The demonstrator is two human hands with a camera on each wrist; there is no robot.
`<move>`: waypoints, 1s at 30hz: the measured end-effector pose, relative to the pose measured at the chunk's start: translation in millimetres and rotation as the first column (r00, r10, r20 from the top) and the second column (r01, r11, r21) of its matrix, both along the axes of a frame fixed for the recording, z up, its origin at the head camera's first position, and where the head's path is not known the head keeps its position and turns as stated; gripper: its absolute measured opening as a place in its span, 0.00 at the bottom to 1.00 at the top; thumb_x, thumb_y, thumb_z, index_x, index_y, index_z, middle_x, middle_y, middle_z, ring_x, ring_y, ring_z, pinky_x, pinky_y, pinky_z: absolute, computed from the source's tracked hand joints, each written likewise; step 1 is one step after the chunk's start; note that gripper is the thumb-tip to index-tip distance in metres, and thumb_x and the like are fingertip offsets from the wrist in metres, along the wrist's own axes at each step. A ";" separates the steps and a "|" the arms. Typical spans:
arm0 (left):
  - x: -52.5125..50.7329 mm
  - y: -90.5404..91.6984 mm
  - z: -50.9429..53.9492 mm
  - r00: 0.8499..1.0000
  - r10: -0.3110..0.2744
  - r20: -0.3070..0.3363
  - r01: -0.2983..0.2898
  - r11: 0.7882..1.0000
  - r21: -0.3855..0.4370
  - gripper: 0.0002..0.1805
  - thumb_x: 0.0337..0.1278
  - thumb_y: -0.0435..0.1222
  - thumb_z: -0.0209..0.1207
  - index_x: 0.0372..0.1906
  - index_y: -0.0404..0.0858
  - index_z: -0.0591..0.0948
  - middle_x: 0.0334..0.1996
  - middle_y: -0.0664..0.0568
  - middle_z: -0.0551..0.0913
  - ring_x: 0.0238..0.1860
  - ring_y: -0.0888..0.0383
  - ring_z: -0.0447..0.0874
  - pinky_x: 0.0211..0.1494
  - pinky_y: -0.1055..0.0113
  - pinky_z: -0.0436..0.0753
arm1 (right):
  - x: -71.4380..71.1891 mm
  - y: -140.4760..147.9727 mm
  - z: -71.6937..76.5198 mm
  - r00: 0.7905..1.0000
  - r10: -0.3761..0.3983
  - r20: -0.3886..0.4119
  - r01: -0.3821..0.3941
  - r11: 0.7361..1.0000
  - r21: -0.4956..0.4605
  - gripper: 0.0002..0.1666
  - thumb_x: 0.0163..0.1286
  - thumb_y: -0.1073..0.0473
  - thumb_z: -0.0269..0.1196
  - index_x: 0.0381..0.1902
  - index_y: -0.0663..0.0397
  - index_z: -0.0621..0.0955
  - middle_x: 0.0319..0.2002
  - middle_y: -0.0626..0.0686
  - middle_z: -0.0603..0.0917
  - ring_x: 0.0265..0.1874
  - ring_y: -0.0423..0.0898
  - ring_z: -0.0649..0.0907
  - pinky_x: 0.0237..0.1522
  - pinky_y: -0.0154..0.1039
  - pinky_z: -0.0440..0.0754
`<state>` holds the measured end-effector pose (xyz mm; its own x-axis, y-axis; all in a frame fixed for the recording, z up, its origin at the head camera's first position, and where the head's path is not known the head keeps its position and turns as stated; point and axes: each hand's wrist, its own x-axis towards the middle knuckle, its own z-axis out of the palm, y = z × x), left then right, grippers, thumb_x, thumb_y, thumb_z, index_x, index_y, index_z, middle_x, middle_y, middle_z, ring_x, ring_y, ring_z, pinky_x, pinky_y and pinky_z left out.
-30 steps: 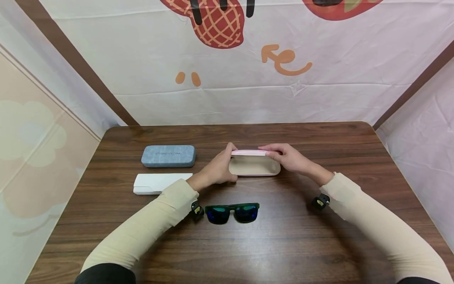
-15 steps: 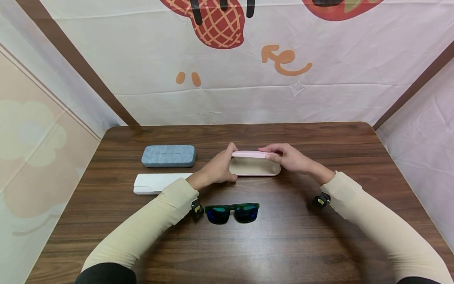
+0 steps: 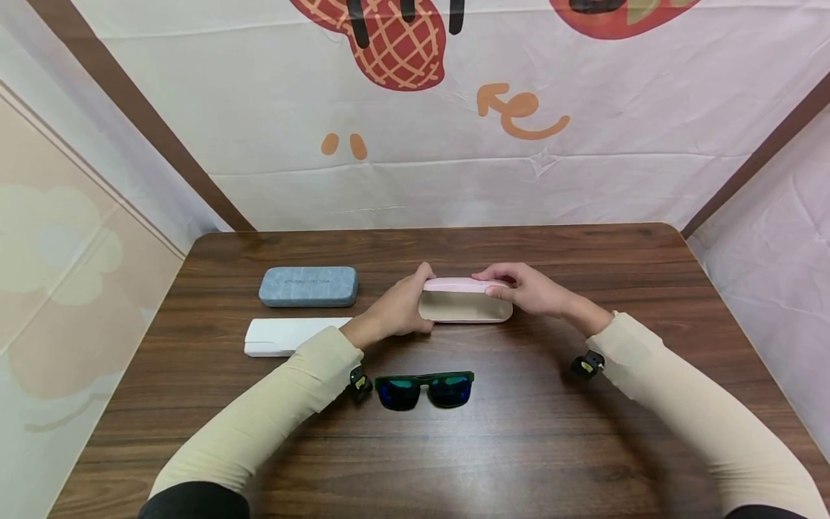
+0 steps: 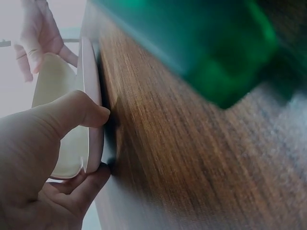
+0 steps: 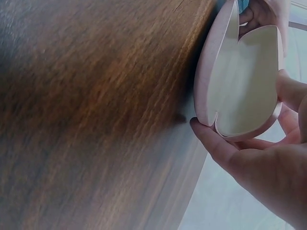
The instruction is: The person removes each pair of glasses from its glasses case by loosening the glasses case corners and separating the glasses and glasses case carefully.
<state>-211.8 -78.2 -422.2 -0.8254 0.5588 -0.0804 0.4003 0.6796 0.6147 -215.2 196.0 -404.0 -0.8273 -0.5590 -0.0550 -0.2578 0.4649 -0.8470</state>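
A pink glasses case with a cream lining stands partly open on the table, its lid raised at the back. My left hand grips the left end of the case, thumb on the near side. At the lid's right end, my right hand pinches the edge between thumb and fingers. In the right wrist view the cream inside shows nothing lying in it. Sunglasses with a dark green frame and blue mirrored lenses lie nearer to me, lenses facing me.
A blue glasses case, closed, lies at the left on the wooden table. In front of it is a white case, partly covered by my left forearm. A printed cloth hangs behind the table.
The lid has tilted slightly toward me, so more of its pink outside shows and the gap has narrowed. Both hands keep their hold, and the other things stay in place.
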 end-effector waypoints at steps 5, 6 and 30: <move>-0.6 0.3 1.1 1.000 -0.005 -0.004 0.005 1.000 -0.005 0.39 0.44 0.29 0.76 0.59 0.39 0.66 0.55 0.44 0.79 0.51 0.51 0.80 0.55 0.55 0.80 | -0.6 0.4 0.9 1.000 0.017 -0.022 -0.017 1.000 0.001 0.16 0.75 0.65 0.62 0.58 0.62 0.83 0.59 0.60 0.83 0.48 0.49 0.78 0.48 0.36 0.77; -0.7 0.3 1.3 1.000 -0.007 -0.006 0.007 1.000 -0.004 0.38 0.44 0.29 0.76 0.59 0.39 0.66 0.55 0.44 0.79 0.51 0.51 0.80 0.55 0.55 0.80 | -0.7 0.5 1.1 0.999 0.019 -0.025 -0.019 1.000 -0.001 0.16 0.75 0.66 0.62 0.57 0.62 0.83 0.59 0.60 0.83 0.48 0.49 0.78 0.48 0.36 0.77; -0.9 0.8 -1.2 0.999 -0.040 -0.025 0.039 0.999 -0.037 0.32 0.44 0.29 0.76 0.52 0.39 0.69 0.50 0.45 0.80 0.47 0.52 0.78 0.53 0.57 0.80 | 11.2 -4.8 -9.7 0.977 0.054 -0.206 -0.026 0.991 0.134 0.22 0.63 0.68 0.73 0.54 0.57 0.81 0.57 0.60 0.81 0.57 0.55 0.77 0.60 0.55 0.72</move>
<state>-212.7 -77.4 -423.4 -0.8048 0.5881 -0.0805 0.4426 0.6849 0.5788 -204.1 191.2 -413.7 -0.8051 -0.5915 0.0426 -0.4433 0.5525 -0.7058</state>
